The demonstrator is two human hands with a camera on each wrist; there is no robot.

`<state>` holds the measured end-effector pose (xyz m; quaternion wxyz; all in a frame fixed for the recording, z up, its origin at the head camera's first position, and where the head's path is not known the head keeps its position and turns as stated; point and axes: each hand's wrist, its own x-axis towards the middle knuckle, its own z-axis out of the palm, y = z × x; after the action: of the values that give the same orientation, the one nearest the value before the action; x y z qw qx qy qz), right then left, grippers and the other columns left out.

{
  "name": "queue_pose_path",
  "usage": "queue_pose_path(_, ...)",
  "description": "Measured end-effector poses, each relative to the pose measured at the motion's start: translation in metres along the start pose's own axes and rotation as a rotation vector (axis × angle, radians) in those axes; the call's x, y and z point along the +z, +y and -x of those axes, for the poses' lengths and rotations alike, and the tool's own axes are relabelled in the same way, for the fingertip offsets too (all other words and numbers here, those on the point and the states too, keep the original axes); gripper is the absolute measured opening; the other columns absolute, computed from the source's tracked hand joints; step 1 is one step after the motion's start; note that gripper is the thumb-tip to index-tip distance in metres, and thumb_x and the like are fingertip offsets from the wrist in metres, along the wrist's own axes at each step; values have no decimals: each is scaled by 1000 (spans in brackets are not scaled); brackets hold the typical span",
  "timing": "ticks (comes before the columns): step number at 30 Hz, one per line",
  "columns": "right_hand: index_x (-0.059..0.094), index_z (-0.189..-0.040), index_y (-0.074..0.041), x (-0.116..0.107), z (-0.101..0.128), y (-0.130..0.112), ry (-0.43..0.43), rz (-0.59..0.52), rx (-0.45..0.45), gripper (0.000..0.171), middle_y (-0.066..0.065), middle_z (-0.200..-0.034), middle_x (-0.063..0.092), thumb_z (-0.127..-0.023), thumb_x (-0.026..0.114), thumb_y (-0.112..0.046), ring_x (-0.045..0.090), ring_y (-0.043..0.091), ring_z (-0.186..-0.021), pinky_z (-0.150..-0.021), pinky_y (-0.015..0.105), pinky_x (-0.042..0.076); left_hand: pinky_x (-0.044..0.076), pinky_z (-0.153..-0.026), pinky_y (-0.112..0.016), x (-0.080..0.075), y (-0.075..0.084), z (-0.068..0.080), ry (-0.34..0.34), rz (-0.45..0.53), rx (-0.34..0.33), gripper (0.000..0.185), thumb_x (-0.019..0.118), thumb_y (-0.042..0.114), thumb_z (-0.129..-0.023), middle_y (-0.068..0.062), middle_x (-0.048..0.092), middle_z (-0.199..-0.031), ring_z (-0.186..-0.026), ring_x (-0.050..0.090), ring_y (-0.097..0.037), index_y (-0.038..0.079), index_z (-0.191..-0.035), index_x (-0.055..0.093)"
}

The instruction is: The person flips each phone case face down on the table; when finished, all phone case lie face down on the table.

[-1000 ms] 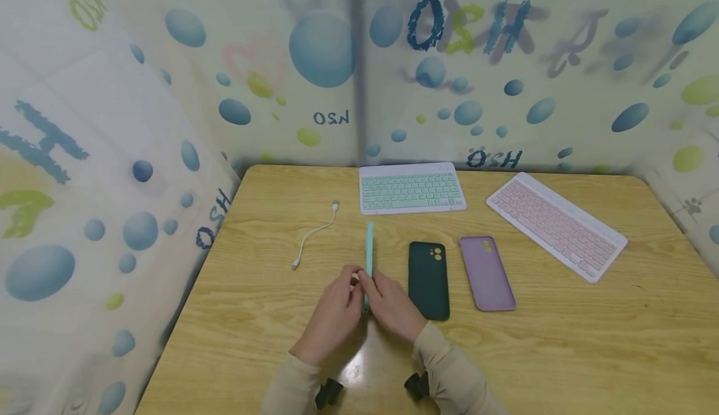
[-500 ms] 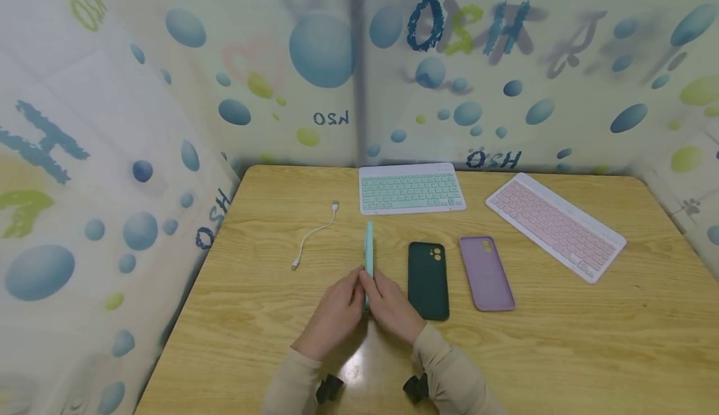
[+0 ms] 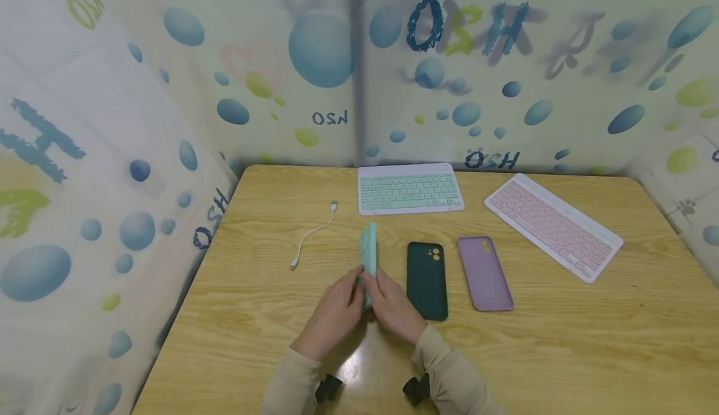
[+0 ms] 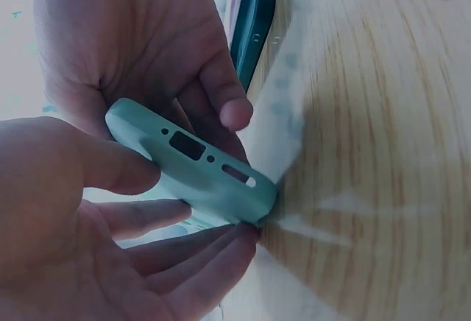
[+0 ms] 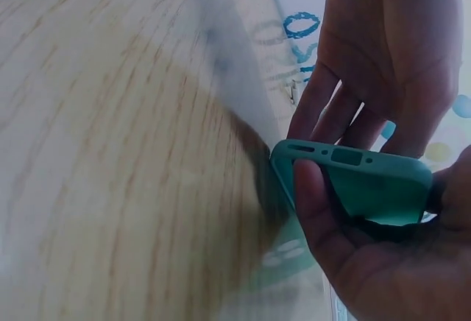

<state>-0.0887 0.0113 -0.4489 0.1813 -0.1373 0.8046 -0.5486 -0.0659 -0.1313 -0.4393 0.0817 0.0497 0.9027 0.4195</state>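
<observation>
A mint phone case (image 3: 367,254) stands on its long edge on the wooden table (image 3: 562,352), leaning a little to the left. My left hand (image 3: 354,285) and right hand (image 3: 379,288) both grip its near end. In the left wrist view the left thumb lies on the mint case (image 4: 193,165) at its port cut-outs, with the fingers curled under it. The right wrist view shows the right hand's fingers (image 5: 312,210) curled round the edge of the mint case (image 5: 368,188), its hollow side facing that palm.
A dark green case (image 3: 427,279) and a purple case (image 3: 485,273) lie flat just right of my hands. Farther back are a mint keyboard (image 3: 411,188) and a pink keyboard (image 3: 553,225). A white cable (image 3: 313,234) lies to the left. Patterned sheets wall in the table.
The mint case has tipped slightly to the left and shows more of its broad face. Both hands keep their hold in nearly the same place.
</observation>
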Motion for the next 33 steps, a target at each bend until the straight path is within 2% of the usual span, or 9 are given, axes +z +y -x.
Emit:
queue_pose_path(4, 48, -135, -4, 0, 0, 0, 8, 4, -2, 43, 13, -117, 63, -109, 30, -34, 61, 19, -100, -86, 35, 52, 48, -102, -51, 0, 1, 0, 23, -21, -7, 47, 46, 14, -103, -28, 52, -140, -124, 55, -34, -7, -144, 41)
queue_pose_path(6, 47, -134, -2, 1, 0, 1, 18, 14, -1, 42, 16, -120, 62, -109, 30, -31, 60, 21, -104, -88, 38, 51, 46, -103, -53, 0, 1, 1, 35, -37, -15, 47, 47, 14, -102, -28, 54, -137, -126, 54, -37, -6, -144, 42)
queue_pose_path(11, 35, -144, 3, 2, -2, 1, 79, 32, -2, 43, 27, -132, 57, -108, 35, -20, 63, 33, -111, -88, 45, 54, 44, -105, -54, 1, 1, 1, 48, -70, -47, 47, 51, 17, -101, -28, 54, -137, -128, 53, -40, -3, -143, 45)
queue_pose_path(14, 18, -154, 2, 3, -2, 2, 122, 44, -19, 54, 31, -143, 47, -106, 38, -13, 60, 36, -119, -94, 49, 53, 43, -107, -53, 1, -1, 0, 53, -87, -55, 46, 52, 18, -101, -27, 53, -139, -129, 51, -40, -3, -142, 47)
queue_pose_path(17, 12, -155, 0, 4, -2, 3, 143, 54, -33, 58, 33, -143, 45, -105, 39, -10, 61, 37, -114, -89, 48, 55, 44, -107, -52, 1, -2, 0, 55, -92, -53, 46, 52, 18, -100, -27, 53, -139, -129, 52, -40, -3, -141, 49)
queue_pose_path(20, 12, -156, -2, 5, -2, 2, 154, 68, -26, 59, 33, -143, 46, -105, 39, -10, 61, 35, -114, -89, 47, 55, 44, -106, -52, 1, -3, -1, 54, -89, -53, 45, 52, 18, -100, -27, 53, -139, -129, 52, -39, -3, -140, 49)
queue_pose_path(25, 14, -155, 5, 2, -1, -2, 162, 90, -11, 61, 32, -152, 34, -103, 42, -10, 47, 38, -133, -108, 53, 41, 44, -106, -52, 0, -4, -2, 58, -103, -46, 45, 55, 18, -99, -27, 54, -137, -129, 52, -40, -4, -138, 51)
queue_pose_path(28, 19, -153, 7, -1, 0, -5, 173, 144, 23, 62, 33, -147, 36, -99, 45, -10, 50, 36, -125, -106, 52, 42, 44, -106, -53, 0, -5, -1, 58, -111, -49, 47, 60, 18, -97, -28, 55, -136, -128, 52, -41, -5, -137, 52)
queue_pose_path(33, 30, -149, 11, -5, 0, -5, 197, 249, 36, 62, 31, -131, 41, -92, 49, -3, 53, 21, -90, -84, 40, 49, 42, -107, -54, 0, -6, -2, 59, -107, -55, 49, 65, 18, -94, -28, 54, -136, -128, 52, -42, -6, -135, 53)
